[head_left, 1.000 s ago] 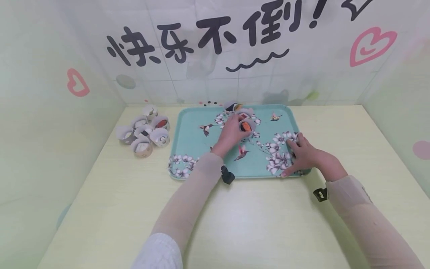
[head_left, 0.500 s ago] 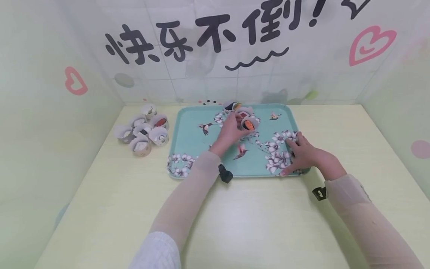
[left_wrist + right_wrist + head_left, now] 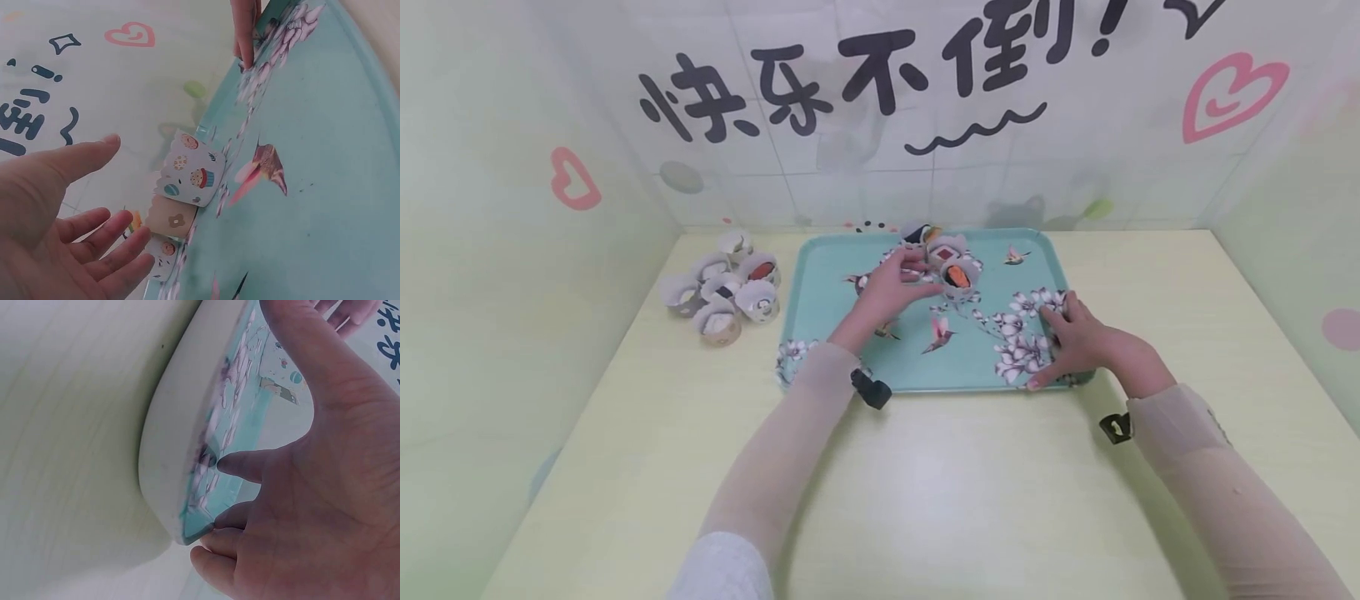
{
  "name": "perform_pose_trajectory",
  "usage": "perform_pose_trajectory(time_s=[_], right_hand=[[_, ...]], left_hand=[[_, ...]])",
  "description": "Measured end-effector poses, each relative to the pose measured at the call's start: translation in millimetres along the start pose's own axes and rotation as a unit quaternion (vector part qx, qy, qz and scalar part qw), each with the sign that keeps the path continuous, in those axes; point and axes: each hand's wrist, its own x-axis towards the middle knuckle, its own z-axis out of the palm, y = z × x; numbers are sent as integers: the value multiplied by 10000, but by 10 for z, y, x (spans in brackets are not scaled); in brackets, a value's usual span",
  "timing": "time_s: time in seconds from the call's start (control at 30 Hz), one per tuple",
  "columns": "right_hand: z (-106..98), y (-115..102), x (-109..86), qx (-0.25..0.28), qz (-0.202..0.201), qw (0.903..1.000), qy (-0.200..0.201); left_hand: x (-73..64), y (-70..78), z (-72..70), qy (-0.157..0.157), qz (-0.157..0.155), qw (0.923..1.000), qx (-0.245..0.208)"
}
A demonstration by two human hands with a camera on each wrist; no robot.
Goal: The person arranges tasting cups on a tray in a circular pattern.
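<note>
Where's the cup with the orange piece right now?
In the head view, the cup with the orange piece is on the tray, in its back half, just right of the left grip and in front of the red-square cup.

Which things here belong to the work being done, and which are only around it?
Belonging to the work:
left hand
right hand
tray
three cups on the tray
similar cups beside it, probably

Only around it:
table
back wall with black writing
</note>
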Motion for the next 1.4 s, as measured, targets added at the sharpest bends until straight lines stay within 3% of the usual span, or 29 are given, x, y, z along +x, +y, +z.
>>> perform_pose_trajectory(time_s=[0.33, 0.57, 0.77, 0.97, 1.4], right_hand=[[-8, -17, -18, -20, -28, 10000, 5], [-8, -12, -13, -4, -48, 10000, 7], [-7, -6, -5, -47, -45, 10000, 31], [-11, -9, -2, -44, -22, 10000, 32], [0, 13, 15, 1, 18, 10000, -12]], left_hand=[[-270, -20, -273, 3, 119, 9999, 21], [-477, -106, -554, 157, 265, 9993, -197], [-677, -146, -817, 301, 307, 9990, -110], [-881, -238, -1066, 724, 432, 9964, 18], [-1268, -486, -1581, 1738, 54, 9844, 264]])
